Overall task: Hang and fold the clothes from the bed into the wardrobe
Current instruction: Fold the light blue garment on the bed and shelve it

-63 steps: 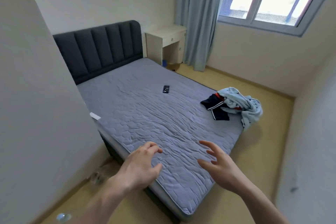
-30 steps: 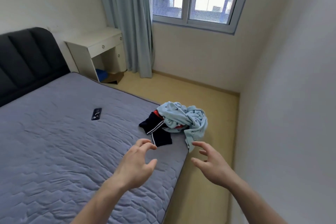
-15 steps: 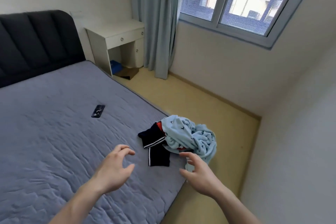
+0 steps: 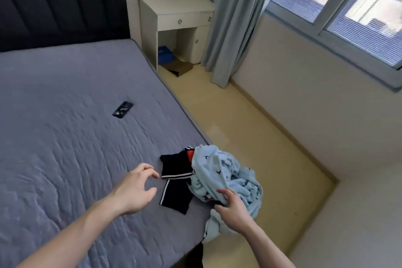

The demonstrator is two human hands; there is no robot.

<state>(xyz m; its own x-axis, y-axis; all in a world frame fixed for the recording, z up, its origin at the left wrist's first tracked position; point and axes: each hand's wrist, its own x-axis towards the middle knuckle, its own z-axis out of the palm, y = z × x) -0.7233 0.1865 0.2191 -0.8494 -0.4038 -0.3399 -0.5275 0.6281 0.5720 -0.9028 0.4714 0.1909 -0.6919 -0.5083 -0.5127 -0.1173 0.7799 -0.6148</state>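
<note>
Head view has us looking down over a bed with a grey quilted cover and a dark padded headboard. At the bed's right edge lies a crumpled pile of clothes: a light blue garment with small dark marks heaped on top, part of it spilling over the mattress edge toward the floor, and a dark navy garment with white stripes lying flat beside it on the left. A bit of red cloth peeks out between the two.

Our right hand is on the near side of the blue heap, its fingertips touching the fabric; we cannot tell whether they have closed on it or only rest against it. Our left hand hovers above the cover just left of the navy garment, fingers spread and loosely bent, holding nothing.

Farther up the bed, well apart from the clothes, lies a dark phone. Beyond the bed stands a white bedside desk with a blue box under it, next to a grey-blue curtain and a window. A yellowish floor runs between the bed and the wall.
</note>
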